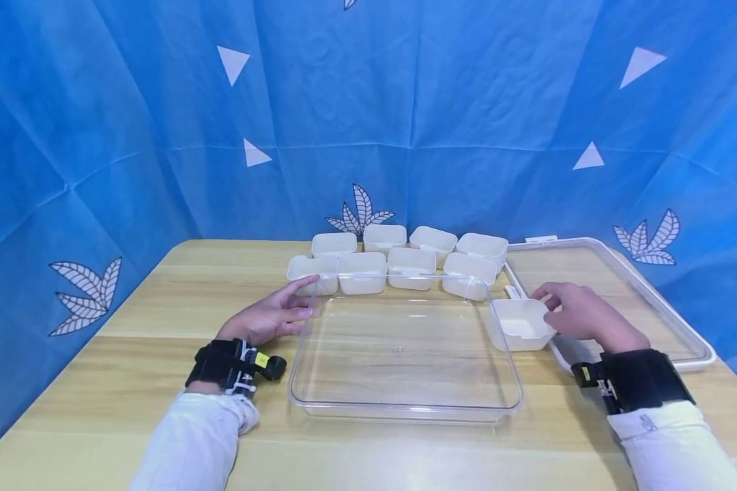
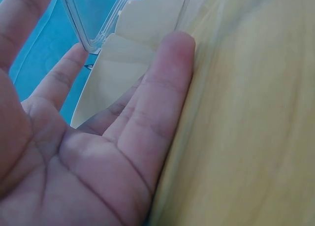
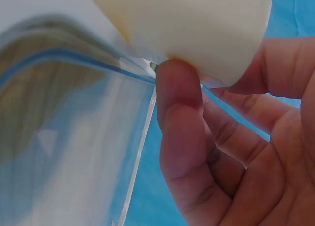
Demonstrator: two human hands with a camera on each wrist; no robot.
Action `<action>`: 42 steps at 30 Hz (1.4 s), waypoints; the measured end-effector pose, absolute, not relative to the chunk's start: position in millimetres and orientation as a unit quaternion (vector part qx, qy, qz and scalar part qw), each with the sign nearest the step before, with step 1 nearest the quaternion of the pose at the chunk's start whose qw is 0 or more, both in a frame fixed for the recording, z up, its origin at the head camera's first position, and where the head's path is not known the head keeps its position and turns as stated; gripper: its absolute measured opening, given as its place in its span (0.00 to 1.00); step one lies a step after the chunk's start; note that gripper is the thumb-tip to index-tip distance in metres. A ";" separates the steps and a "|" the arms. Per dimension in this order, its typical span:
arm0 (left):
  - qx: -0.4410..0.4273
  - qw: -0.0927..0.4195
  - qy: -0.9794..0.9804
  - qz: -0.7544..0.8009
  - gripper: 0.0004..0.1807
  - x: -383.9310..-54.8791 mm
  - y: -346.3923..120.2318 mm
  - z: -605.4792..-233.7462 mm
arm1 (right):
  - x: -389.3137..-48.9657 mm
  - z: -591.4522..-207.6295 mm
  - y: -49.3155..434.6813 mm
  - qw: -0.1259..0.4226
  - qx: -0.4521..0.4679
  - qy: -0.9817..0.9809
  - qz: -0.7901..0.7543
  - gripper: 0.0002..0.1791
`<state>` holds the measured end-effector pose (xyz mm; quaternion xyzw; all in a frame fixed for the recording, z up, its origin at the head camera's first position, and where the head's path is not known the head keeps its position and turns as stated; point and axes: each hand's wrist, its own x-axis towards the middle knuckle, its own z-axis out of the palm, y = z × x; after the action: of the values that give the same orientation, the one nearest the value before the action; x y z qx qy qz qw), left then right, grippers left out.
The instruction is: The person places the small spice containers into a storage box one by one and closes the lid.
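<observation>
A large clear rectangular box [image 1: 399, 412] stands on the table with its open side up. My left hand [image 1: 273, 315] is at its left wall, fingers spread and mostly straight. In the left wrist view a fingertip of that hand reaches the box's clear corner [image 2: 88, 45]. On the box's other side, my right hand [image 1: 580, 312] holds a small white open-topped container [image 1: 521, 326] by its right edge. The right wrist view shows fingers against this white container [image 3: 197, 29], which overlaps the clear box's right wall in the head view.
Several similar white containers [image 1: 362, 273] stand in two rows behind the clear box. A clear lid with a white rim [image 1: 682, 334] lies at the right, under my right hand. The wooden table [image 1: 129, 382] ends at a blue patterned curtain [image 1: 405, 102].
</observation>
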<state>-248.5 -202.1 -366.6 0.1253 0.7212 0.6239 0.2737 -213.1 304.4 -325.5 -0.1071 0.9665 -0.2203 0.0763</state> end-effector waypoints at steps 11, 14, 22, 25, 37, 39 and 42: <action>0.141 0.285 0.709 0.629 0.40 -252.2 -205.7 -368.1 | -212.5 -322.0 306.4 0.074 -0.117 0.965 -0.224 0.19; 0.148 0.285 0.705 0.633 0.42 -253.4 -205.2 -368.1 | -212.0 -319.7 307.4 0.070 -0.117 0.966 -0.221 0.19; 0.140 0.285 0.709 0.630 0.42 -252.3 -205.0 -369.4 | -211.9 -318.0 306.2 0.054 -0.114 0.970 -0.209 0.17; 0.139 0.286 0.712 0.626 0.41 -252.5 -204.7 -369.2 | -211.9 -316.4 306.0 0.056 -0.110 0.971 -0.203 0.17; 0.132 0.280 0.723 0.618 0.39 -257.9 -203.8 -364.5 | -213.7 -310.4 309.5 0.036 -0.110 0.974 -0.194 0.16; 0.131 0.280 0.723 0.618 0.39 -257.3 -204.4 -366.3 | -213.0 -310.5 310.5 0.037 -0.104 0.974 -0.197 0.17; 0.131 0.282 0.723 0.618 0.39 -255.8 -205.3 -368.5 | -211.9 -311.6 311.9 0.035 -0.092 0.974 -0.204 0.18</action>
<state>-255.8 -205.3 -368.5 0.1309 0.7226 0.6175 0.2818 -211.9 311.9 -311.6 -0.0923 0.9740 -0.2039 0.0352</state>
